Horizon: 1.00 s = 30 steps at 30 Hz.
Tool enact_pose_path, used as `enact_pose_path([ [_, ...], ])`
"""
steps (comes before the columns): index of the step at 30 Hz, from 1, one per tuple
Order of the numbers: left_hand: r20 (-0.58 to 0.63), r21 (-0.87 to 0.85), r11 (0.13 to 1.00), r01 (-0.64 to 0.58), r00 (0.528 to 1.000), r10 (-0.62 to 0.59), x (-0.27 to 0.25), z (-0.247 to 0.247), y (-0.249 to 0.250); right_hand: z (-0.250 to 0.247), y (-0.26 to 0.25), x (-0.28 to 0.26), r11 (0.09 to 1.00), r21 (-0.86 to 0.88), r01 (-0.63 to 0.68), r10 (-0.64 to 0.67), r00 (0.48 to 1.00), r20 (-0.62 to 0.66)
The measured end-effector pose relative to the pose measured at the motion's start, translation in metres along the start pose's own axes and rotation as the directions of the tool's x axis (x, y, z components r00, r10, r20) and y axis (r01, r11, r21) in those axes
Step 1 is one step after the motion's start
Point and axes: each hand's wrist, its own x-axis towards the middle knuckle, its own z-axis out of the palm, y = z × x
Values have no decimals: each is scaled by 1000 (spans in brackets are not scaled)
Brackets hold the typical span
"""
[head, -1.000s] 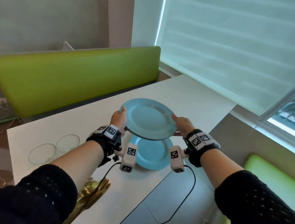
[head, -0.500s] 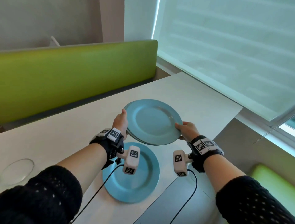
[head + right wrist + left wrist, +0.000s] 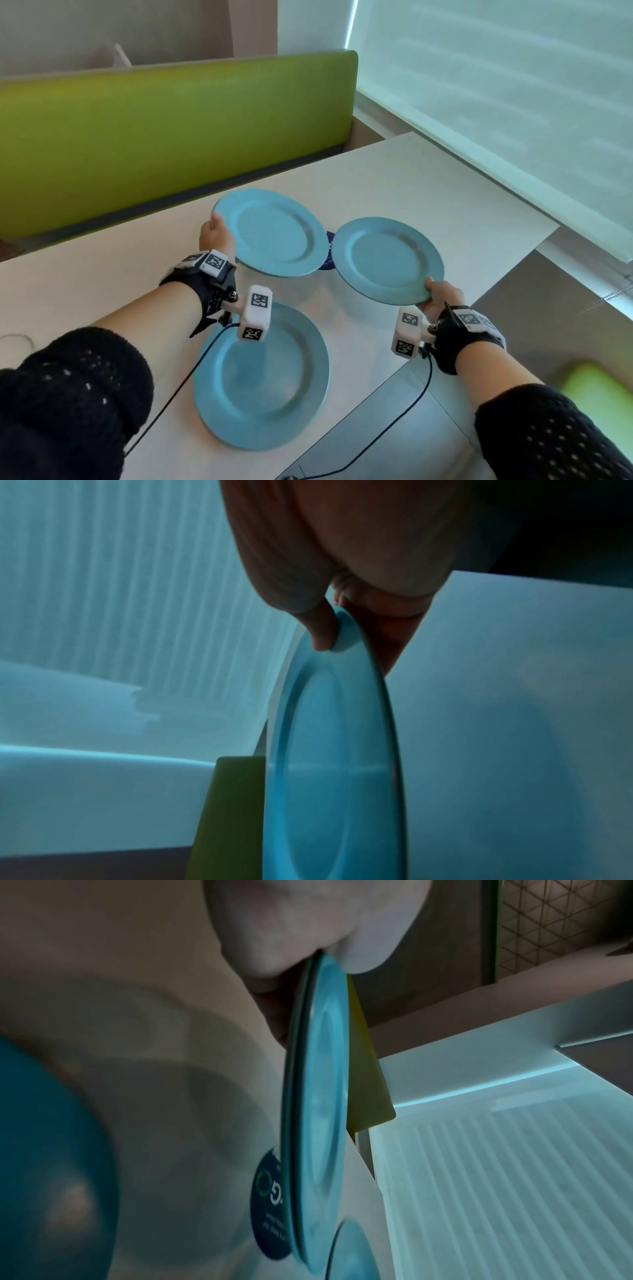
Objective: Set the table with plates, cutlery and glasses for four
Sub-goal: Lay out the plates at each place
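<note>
Three light blue plates show in the head view. One plate (image 3: pixel 267 387) lies flat on the white table (image 3: pixel 428 192) near its front edge. My left hand (image 3: pixel 214 234) pinches the left rim of a second plate (image 3: pixel 274 236), held above the table; in the left wrist view this plate (image 3: pixel 318 1096) shows a double rim and a dark round sticker (image 3: pixel 270 1204) underneath. My right hand (image 3: pixel 442 296) pinches the near rim of a third plate (image 3: pixel 387 260), held beside it to the right; its thumb (image 3: pixel 318 631) presses on top of that plate (image 3: pixel 335 750).
A green bench back (image 3: pixel 171 130) runs along the table's far side, and a window blind (image 3: pixel 496 102) fills the right. A clear glass dish (image 3: pixel 15 341) shows at the left edge. A green seat (image 3: pixel 596 387) sits beyond the table's right corner. Black cables hang from both wrists.
Both hands held one stack of plates together before. My right hand has drawn one plate off to the right, while my left hand keeps the rest and has shifted left.
</note>
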Motion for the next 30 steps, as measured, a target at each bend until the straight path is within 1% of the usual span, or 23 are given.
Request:
enact_pose_path([
  [3,-50,35,999,-1,999,3,15,-3,-1,-13,10,10,999,23,-27,29,997,-65],
  [5,-69,51,999,1,998,3,17,-5,-1,-20,17,14,998,25,-55,57,992,-112],
  [11,-59,99,995,16,998,-10,14,-7,0,-32,36,19,987,-40,-155,147,977,-154],
  [14,-70,84,996,18,998,-12,14,-7,-5,-33,40,18,989,-99,-113,95,980,-174],
  [17,-75,51,999,17,997,-13,15,-6,-11,-32,38,20,975,-201,-99,51,972,-230],
  [19,-75,33,999,18,997,-15,15,-5,-13,-30,37,25,965,-244,-97,40,972,-230],
  [22,-74,-13,1000,18,997,-19,14,-4,-16,-33,42,53,956,-276,-99,34,973,-229],
  [24,-68,-51,998,27,997,-30,13,-5,-18,-41,54,90,951,-291,-103,33,972,-235],
  [25,-62,-67,997,32,997,-36,13,-5,-19,-41,55,93,946,-305,-111,41,973,-226],
  [28,-57,-69,997,31,998,-35,12,-4,-20,-31,47,63,931,-345,-115,36,973,-226],
  [30,-49,-71,997,33,998,-37,11,-4,-20,-30,47,62,912,-394,-117,34,977,-210],
])
